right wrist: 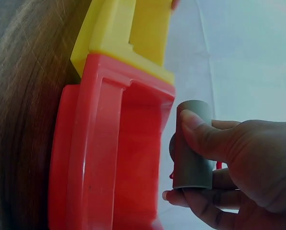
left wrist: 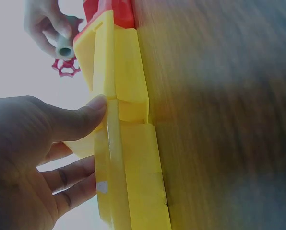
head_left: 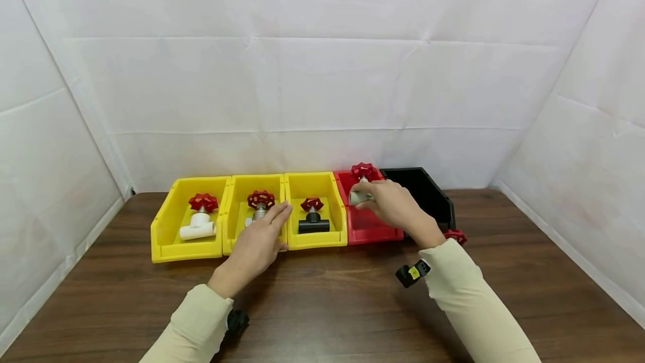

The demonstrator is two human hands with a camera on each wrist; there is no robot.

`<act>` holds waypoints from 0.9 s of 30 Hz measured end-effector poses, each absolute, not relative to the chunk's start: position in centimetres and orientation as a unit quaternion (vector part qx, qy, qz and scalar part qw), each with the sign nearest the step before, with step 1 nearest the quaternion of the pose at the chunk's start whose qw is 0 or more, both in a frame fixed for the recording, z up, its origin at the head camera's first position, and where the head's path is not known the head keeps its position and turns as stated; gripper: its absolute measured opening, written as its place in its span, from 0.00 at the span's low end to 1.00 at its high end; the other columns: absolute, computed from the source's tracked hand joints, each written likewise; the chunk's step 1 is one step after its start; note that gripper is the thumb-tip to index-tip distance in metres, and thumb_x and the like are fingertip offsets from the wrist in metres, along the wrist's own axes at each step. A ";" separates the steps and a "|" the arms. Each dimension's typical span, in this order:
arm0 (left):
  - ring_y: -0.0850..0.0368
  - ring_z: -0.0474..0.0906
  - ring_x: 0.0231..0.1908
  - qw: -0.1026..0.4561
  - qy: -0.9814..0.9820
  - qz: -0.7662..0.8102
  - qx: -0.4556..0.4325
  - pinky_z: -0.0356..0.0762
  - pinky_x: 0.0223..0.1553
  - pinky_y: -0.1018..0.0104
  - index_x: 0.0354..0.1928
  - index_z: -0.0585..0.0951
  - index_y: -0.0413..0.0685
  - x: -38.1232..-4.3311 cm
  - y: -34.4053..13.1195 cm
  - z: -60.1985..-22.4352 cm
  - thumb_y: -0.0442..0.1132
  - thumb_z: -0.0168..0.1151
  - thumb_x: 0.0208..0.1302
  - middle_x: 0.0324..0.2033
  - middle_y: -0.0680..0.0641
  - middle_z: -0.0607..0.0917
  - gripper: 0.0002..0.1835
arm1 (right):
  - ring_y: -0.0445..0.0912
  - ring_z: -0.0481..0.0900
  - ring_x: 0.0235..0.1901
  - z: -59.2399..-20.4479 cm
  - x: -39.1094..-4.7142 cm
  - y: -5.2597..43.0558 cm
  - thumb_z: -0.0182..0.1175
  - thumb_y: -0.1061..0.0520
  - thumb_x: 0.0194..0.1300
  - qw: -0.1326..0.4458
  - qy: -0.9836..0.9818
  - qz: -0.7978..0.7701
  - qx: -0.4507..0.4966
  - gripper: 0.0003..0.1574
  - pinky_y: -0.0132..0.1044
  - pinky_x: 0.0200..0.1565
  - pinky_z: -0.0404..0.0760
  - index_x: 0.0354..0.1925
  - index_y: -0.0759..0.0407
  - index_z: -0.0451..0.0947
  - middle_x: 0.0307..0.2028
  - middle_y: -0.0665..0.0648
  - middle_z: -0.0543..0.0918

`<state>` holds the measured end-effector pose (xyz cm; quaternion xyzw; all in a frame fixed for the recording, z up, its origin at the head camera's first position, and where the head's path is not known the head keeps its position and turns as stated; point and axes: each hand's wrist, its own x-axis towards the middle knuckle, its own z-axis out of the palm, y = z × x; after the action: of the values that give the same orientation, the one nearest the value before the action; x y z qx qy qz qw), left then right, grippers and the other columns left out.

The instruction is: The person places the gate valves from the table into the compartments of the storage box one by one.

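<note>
My right hand (head_left: 395,203) grips a grey pipe valve (right wrist: 193,143) by its tubular body, with its red handwheel (head_left: 362,170) upward. The valve is over the red bin (head_left: 375,234). My left hand (head_left: 257,245) is over the front of the middle yellow bin (head_left: 233,240), its fingers fairly straight; in the left wrist view its thumb (left wrist: 92,108) touches or nearly touches a yellow rim. Partly behind that hand stands a metal valve with a red handwheel (head_left: 261,199). A black valve (head_left: 313,224) sits in the yellow bin beside it.
A white valve (head_left: 198,226) with a red wheel lies in the leftmost yellow bin (head_left: 163,240). At the right end is a black bin (head_left: 423,184); a red handwheel (head_left: 456,235) shows near its front, partly hidden by my right arm. White sheeting (head_left: 322,83) stands behind the brown table (head_left: 322,307).
</note>
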<state>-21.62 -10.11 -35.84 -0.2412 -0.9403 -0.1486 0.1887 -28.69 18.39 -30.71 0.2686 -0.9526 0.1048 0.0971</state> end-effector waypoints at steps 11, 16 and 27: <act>0.47 0.79 0.32 0.184 -0.943 -0.142 -0.238 0.81 0.35 0.57 0.67 0.67 0.39 -21.5 -9.6 -35.9 0.37 0.72 0.55 0.65 0.41 0.68 0.38 | 0.50 0.76 0.41 -31.9 -30.6 18.9 0.67 0.55 0.61 0.064 -0.965 0.104 0.232 0.21 0.48 0.46 0.79 0.53 0.47 0.80 0.43 0.52 0.82; 0.46 0.80 0.35 0.180 -0.945 -0.141 -0.236 0.81 0.37 0.56 0.68 0.67 0.39 -21.6 -9.6 -35.8 0.37 0.72 0.55 0.66 0.42 0.68 0.39 | 0.50 0.75 0.40 -31.9 -31.3 18.9 0.66 0.55 0.61 0.048 -0.968 0.100 0.224 0.19 0.46 0.46 0.79 0.52 0.49 0.81 0.43 0.53 0.82; 0.47 0.80 0.34 0.184 -0.942 -0.147 -0.240 0.81 0.37 0.57 0.68 0.67 0.39 -21.6 -9.7 -36.1 0.38 0.72 0.55 0.66 0.42 0.68 0.39 | 0.49 0.75 0.38 -32.7 -32.1 18.5 0.66 0.57 0.61 0.008 -0.972 0.093 0.214 0.21 0.48 0.49 0.78 0.54 0.51 0.80 0.47 0.55 0.82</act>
<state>-21.64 -9.65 -36.10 -0.2398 -0.9419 -0.1465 0.1839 -32.12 18.48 -32.71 0.2138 -0.9724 0.0927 0.0078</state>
